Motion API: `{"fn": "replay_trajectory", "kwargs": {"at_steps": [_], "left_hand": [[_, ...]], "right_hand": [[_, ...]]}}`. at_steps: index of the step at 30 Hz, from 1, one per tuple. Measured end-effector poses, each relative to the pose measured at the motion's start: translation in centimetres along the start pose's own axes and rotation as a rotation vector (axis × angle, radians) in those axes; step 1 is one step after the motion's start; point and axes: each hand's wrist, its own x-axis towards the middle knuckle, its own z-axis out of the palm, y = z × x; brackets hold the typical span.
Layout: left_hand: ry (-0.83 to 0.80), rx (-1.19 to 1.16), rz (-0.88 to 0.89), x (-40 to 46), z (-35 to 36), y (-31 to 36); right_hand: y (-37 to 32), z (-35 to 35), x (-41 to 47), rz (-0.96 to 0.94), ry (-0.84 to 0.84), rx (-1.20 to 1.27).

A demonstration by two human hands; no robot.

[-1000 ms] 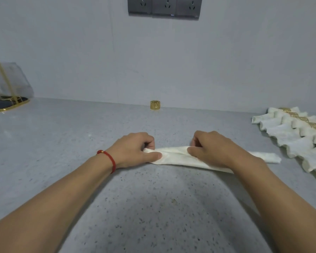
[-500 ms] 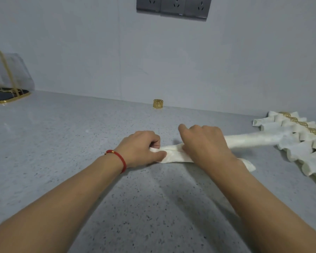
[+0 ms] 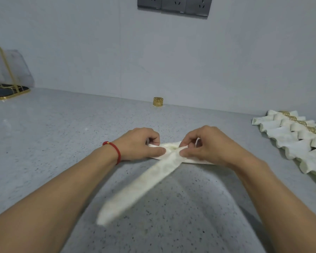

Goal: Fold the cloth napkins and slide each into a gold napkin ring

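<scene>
A cream cloth napkin, folded into a long narrow strip, lies on the grey speckled counter. My left hand, with a red cord on its wrist, pinches the strip's left end against the counter. My right hand pinches the strip at its middle, where it is bent back. One half of the strip runs down towards me and to the left, its tip blurred. A single gold napkin ring stands by the wall, well beyond both hands.
A row of several folded napkins in gold rings lies at the right edge. A gold-framed tray with a clear cover stands at the far left. Grey wall sockets sit above.
My right hand has swung the napkin's free half from pointing far right round to pointing down-left towards me. My left hand has stayed on the left end.
</scene>
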Motion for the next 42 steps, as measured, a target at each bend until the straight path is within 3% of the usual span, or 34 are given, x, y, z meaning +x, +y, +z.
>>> {"fn": "replay_trajectory", "kwargs": {"at_steps": [2,5,13,16,18,22,24,30,37,42], "left_hand": [[-0.053,-0.066,0.013,0.0,-0.5,-0.1],[-0.103,-0.102,0.013,-0.1,-1.0,-0.1],[-0.172,0.003,-0.053,-0.1,-1.6,0.7],[-0.143,0.024,-0.056,-0.3,-1.6,0.9],[-0.144,0.042,-0.065,-0.3,-1.8,0.9],[-0.144,0.103,-0.04,-0.3,-2.0,1.1],[-0.132,0.15,-0.024,-0.5,-2.0,1.0],[-0.019,0.422,0.147,-0.9,-1.4,1.9],[0.086,0.302,0.041,-0.7,-0.1,2.0],[0.09,0.208,-0.017,0.3,-0.3,2.1]], "right_hand": [[0.4,1.0,0.8,-0.053,0.05,-0.106],[0.8,2.3,1.3,-0.102,0.024,-0.053],[0.7,2.6,1.6,-0.136,0.062,-0.011],[1.5,1.4,1.4,-0.107,0.34,0.229],[2.3,0.7,0.8,-0.13,0.471,0.261],[2.3,2.5,0.4,-0.227,0.117,0.002],[1.8,3.5,0.8,-0.229,0.038,-0.014],[0.7,4.1,1.4,-0.258,0.084,-0.078],[0.3,4.5,1.3,-0.241,0.097,-0.217],[0.1,5.0,1.3,-0.309,0.205,-0.339]]}}
